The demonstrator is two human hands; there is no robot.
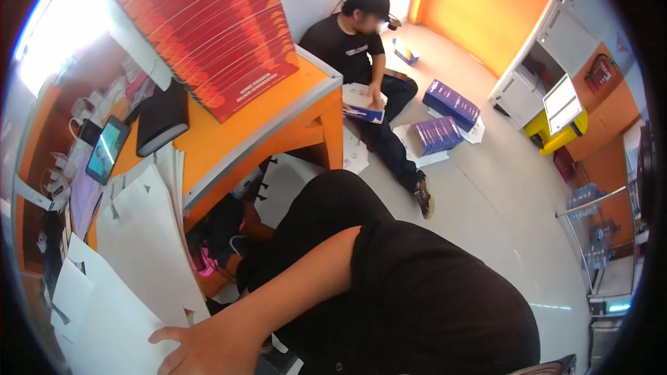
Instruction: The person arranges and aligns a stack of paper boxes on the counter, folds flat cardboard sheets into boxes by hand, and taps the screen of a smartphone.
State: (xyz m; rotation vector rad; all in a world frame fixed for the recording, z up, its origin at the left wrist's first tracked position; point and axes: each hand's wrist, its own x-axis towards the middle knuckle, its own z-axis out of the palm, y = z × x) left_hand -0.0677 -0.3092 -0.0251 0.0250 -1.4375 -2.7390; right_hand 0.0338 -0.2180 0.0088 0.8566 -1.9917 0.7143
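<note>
My right hand (212, 344) reaches across from the right with its fingers over the edge of a white cardboard sheet (111, 319) at the lower left. Its lowest fingers are cut off by the frame. Beside this sheet, further from me, stand more white cut-out sheets (142, 226), with notches and slots along their edges. My left hand does not show. My bent black-clad knee (340, 198) lies beyond the forearm.
An orange desk (271, 121) carries a red patterned display box (208, 35), a black case (162, 119) and a phone (108, 149). On the floor sits a person (354, 48) handling a white-and-purple carton (365, 112). Purple box stacks (436, 135) stand nearby. A yellow bin (559, 135) is at right.
</note>
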